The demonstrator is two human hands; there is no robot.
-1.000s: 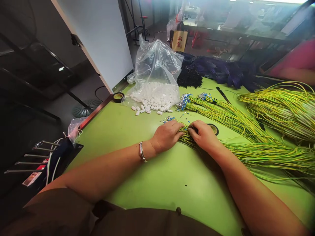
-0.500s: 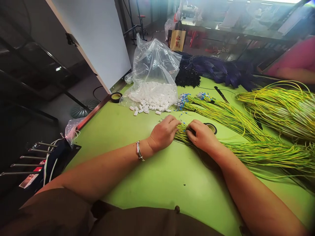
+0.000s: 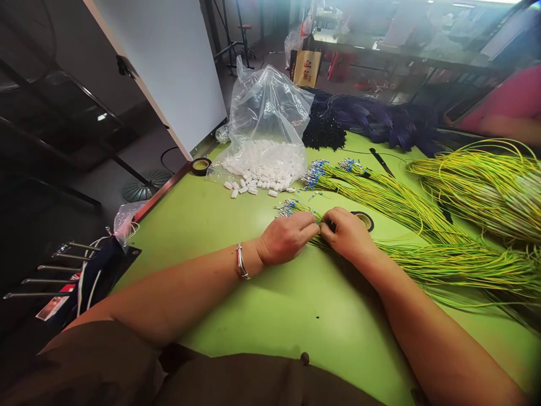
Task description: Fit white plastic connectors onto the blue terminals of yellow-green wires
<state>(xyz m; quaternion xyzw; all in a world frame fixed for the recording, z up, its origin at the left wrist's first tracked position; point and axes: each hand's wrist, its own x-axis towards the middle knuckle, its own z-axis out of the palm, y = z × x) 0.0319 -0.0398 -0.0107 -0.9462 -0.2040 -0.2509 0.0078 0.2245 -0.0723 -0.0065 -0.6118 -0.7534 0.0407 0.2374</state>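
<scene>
My left hand [image 3: 288,237] is closed, with thumb and fingertips pinched together over a bundle of yellow-green wires [image 3: 426,265]. What sits in that pinch is too small to make out. Almost touching it, my right hand [image 3: 349,234] is curled closed at the same bundle; its fingertips hide what they grip. Blue and silver wire terminals [image 3: 288,207] stick out beyond my left hand at the bundle's end. Just behind my right hand lies a roll of black tape [image 3: 364,221], partly covered by it.
A clear plastic bag [image 3: 270,107] spills white connector housings [image 3: 266,169] on the green table [image 3: 203,304]. More yellow-green wires [image 3: 393,197] lie to the right, dark wires [image 3: 380,118] behind. Another tape roll [image 3: 200,166] is at the left edge. A person in pink [image 3: 507,107] is at far right.
My left hand has moved right and slightly down, closer to my right hand, uncovering the blue terminals at the bundle's end. My right hand has hardly moved.
</scene>
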